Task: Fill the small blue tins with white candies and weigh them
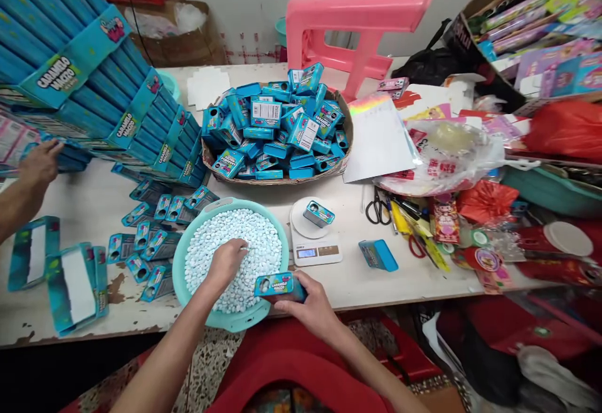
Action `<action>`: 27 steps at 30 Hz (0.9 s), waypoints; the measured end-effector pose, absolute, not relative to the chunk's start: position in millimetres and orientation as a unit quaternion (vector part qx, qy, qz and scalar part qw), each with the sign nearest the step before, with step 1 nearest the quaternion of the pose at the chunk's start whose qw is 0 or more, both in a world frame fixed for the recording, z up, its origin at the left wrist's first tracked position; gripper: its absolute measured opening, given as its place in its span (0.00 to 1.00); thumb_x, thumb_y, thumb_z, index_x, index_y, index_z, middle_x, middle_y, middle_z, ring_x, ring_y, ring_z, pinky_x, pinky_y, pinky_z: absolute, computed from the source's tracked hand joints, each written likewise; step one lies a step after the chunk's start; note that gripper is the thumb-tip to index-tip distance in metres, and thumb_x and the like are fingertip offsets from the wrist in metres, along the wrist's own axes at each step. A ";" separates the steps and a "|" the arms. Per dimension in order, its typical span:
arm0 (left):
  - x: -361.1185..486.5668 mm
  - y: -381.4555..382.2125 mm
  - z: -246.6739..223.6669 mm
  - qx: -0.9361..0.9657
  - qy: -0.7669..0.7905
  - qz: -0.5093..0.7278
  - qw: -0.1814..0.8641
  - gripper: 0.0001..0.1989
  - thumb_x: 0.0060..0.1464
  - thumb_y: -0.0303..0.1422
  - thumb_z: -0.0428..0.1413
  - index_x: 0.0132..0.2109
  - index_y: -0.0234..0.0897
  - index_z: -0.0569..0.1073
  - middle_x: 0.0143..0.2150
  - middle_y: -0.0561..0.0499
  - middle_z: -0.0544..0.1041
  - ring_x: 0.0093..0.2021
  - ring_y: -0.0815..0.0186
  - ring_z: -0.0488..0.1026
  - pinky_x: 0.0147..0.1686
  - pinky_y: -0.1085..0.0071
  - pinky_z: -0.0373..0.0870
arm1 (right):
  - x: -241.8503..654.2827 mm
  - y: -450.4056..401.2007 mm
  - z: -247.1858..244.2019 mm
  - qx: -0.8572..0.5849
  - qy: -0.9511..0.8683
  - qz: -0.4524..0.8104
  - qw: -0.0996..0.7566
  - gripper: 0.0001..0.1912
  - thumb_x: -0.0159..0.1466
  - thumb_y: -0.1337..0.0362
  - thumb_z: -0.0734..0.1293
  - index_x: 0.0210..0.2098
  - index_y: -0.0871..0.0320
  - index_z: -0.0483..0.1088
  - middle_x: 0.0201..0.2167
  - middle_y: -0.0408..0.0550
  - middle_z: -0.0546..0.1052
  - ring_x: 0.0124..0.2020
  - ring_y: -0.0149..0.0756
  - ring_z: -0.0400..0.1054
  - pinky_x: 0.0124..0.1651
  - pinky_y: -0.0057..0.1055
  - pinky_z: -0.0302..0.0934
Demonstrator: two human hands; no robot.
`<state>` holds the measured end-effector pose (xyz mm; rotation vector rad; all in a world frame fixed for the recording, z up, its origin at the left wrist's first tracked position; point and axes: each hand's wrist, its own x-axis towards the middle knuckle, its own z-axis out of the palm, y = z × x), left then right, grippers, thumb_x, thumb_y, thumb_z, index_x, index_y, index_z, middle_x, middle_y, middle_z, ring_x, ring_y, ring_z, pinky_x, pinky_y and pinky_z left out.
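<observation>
Right grip [306, 298] holds box [281, 286] — long axis sideways, hole [264, 284] leftward; left grip [228, 262] narrow.

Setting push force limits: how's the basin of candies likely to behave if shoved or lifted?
The basin is probably heavy for its bulk, given the broad bed of candies. The candies look small, rounded and loose, so they'd likely shift or spill if tilted. The rim looks like thin plastic and may flex under a one-sided lift.

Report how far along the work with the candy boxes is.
Looks done: stacked, loaded display cases. In hand: blue box in right hand, left hand among pale candies. Apparently left: heaped boxes, those candies. Boxes beside the bowl: fill unclear.
</observation>
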<state>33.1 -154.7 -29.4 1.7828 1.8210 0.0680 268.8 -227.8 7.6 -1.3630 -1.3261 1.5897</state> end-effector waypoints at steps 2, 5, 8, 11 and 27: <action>30.0 -157.1 -21.7 0.631 0.704 0.067 0.320 0.09 0.53 0.34 0.50 0.38 0.38 0.73 0.37 0.47 0.77 0.38 0.59 0.73 0.38 0.67 0.65 | 267.8 -229.5 5.7 -0.537 -0.477 0.604 0.345 0.17 0.50 0.61 0.74 0.39 0.57 0.72 0.34 0.43 0.76 0.36 0.38 0.69 0.39 0.30 0.64; 33.1 -161.1 4.6 0.571 0.689 0.135 0.426 0.10 0.51 0.37 0.52 0.36 0.36 0.73 0.27 0.51 0.74 0.30 0.62 0.72 0.31 0.70 0.66 | 268.8 -225.5 1.7 -0.554 -0.463 0.587 0.367 0.18 0.51 0.60 0.74 0.41 0.57 0.71 0.35 0.45 0.76 0.37 0.40 0.70 0.41 0.33 0.65; 49.1 -166.3 43.2 0.606 0.611 0.217 0.460 0.10 0.54 0.37 0.53 0.38 0.37 0.73 0.32 0.49 0.75 0.34 0.64 0.71 0.35 0.70 0.67 | 267.5 -218.0 -1.7 -0.549 -0.480 0.571 0.378 0.19 0.51 0.59 0.74 0.40 0.57 0.71 0.35 0.45 0.76 0.37 0.40 0.70 0.41 0.33 0.65; 66.3 -171.0 74.2 0.697 0.526 0.227 0.432 0.08 0.57 0.34 0.51 0.39 0.39 0.74 0.39 0.48 0.74 0.42 0.64 0.70 0.41 0.69 0.66 | 261.2 -211.6 -3.9 -0.546 -0.510 0.541 0.386 0.19 0.50 0.58 0.74 0.40 0.57 0.71 0.35 0.46 0.75 0.37 0.40 0.70 0.41 0.33 0.65; 36.8 -219.8 76.7 0.742 0.574 0.190 0.289 0.29 0.61 0.30 0.46 0.67 0.48 0.49 0.68 0.46 0.51 0.67 0.57 0.47 0.63 0.54 0.50 | 203.2 -196.7 5.7 -0.416 -0.543 0.592 0.427 0.18 0.54 0.61 0.73 0.43 0.53 0.69 0.40 0.45 0.73 0.42 0.39 0.68 0.46 0.35 0.63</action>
